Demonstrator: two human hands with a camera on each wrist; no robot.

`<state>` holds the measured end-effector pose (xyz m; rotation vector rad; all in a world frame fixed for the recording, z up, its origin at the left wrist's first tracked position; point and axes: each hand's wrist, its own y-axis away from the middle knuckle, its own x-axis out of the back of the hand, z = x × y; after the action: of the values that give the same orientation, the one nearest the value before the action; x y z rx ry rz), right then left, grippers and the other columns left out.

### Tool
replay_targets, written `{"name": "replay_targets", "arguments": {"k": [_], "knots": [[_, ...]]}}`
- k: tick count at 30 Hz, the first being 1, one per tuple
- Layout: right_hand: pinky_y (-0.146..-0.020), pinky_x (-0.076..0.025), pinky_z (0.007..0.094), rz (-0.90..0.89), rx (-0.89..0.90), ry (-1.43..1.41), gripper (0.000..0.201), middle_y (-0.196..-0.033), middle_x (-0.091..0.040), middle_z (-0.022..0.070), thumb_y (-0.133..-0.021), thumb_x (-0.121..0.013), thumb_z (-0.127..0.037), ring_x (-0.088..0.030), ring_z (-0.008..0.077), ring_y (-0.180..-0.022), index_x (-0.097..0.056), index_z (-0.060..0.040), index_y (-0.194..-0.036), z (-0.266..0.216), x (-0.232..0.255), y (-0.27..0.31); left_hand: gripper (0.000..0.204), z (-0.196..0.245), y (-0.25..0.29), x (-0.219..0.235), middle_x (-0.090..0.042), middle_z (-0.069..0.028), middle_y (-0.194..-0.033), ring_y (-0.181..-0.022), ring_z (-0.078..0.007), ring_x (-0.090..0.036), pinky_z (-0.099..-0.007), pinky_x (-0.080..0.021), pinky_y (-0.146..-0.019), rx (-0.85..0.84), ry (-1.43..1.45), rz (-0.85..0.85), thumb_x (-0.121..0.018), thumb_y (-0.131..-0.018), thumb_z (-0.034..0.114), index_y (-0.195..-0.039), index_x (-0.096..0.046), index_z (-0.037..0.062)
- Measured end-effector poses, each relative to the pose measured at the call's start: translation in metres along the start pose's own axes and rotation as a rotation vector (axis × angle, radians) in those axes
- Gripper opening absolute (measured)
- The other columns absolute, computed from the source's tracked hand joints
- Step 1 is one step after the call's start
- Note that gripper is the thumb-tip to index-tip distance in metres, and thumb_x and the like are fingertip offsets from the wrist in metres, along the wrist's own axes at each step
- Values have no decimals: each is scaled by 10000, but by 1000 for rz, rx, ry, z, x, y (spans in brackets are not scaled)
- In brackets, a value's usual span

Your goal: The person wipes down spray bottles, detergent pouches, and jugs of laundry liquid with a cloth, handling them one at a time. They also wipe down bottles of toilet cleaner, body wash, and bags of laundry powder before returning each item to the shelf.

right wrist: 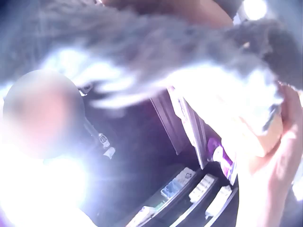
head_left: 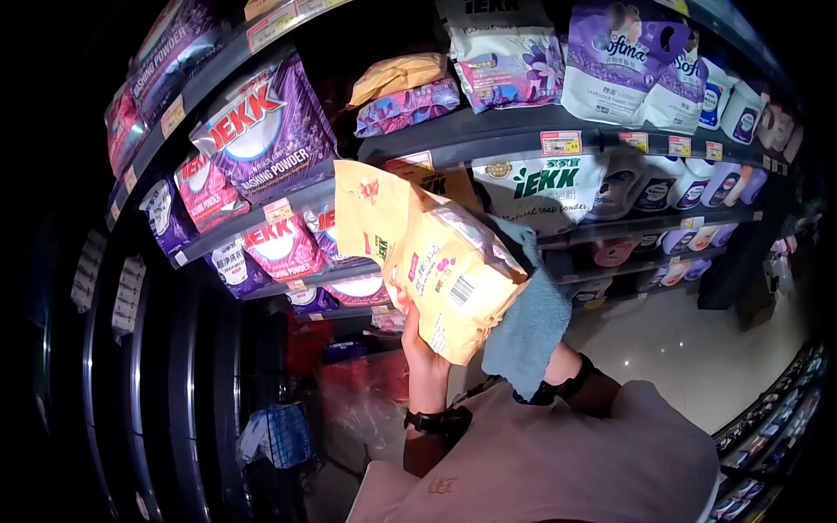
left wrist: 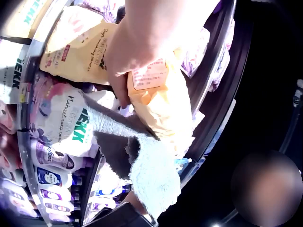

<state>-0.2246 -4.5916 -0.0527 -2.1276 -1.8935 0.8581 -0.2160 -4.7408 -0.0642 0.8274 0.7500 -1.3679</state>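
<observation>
My left hand (head_left: pixel 425 344) grips a yellow bag of washing powder (head_left: pixel 458 292) near its lower left side, holding it tilted in front of the shelves. In the left wrist view, the fingers of my left hand (left wrist: pixel 135 56) curl around the bag's narrowed middle. A blue-grey cloth (head_left: pixel 530 314) lies along the bag's right side and hangs down over my right hand (head_left: pixel 562 364). The cloth hides the right fingers, so I cannot tell how they hold it. In the right wrist view, the cloth (right wrist: pixel 142 52) fills the top, blurred, beside the bag (right wrist: pixel 267 137).
Curved shelves (head_left: pixel 514 131) stand ahead, stocked with purple washing powder bags (head_left: pixel 266 131), white soap powder bags (head_left: pixel 540 192), softener pouches (head_left: pixel 615 61) and bottles (head_left: pixel 741 113). Yellow and purple packs (head_left: pixel 405 96) lie just above the held bag. A tiled floor (head_left: pixel 671 357) shows at right.
</observation>
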Motion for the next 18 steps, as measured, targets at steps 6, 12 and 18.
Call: {"name": "replay_targets", "arguments": {"k": [6, 12, 18], "knots": [[-1067, -335, 436, -52, 365, 518, 401, -1344, -476, 246, -958, -526, -76, -455, 376, -1248, -468, 83, -1321, 21, 0, 15, 593, 0, 3, -39, -473, -139, -1426, -1268, -278, -518, -415, -447, -1044, -103, -71, 13, -465, -1015, 397, -1452, -334, 19], [-1029, -367, 392, 15, 265, 317, 344, -1255, -555, 211, -940, -448, 45, -519, 315, -1185, -491, 89, -1279, -3, -24, 9, 575, -12, -1, -68, -510, -141, -1380, -1206, -254, -553, -391, -447, -1007, -280, -128, 37, -453, -1022, 397, -1431, -346, 6], [-961, -448, 342, 231, 44, -221, 297, -1215, -589, 123, -930, -578, -40, -566, 214, -1107, -549, 29, -1216, -13, -1, -6, 597, 5, 8, -77, -468, -118, -1428, -1263, -257, -516, -413, -437, -1041, -184, -40, 48, -464, -1016, 410, -1462, -317, 42]]}}
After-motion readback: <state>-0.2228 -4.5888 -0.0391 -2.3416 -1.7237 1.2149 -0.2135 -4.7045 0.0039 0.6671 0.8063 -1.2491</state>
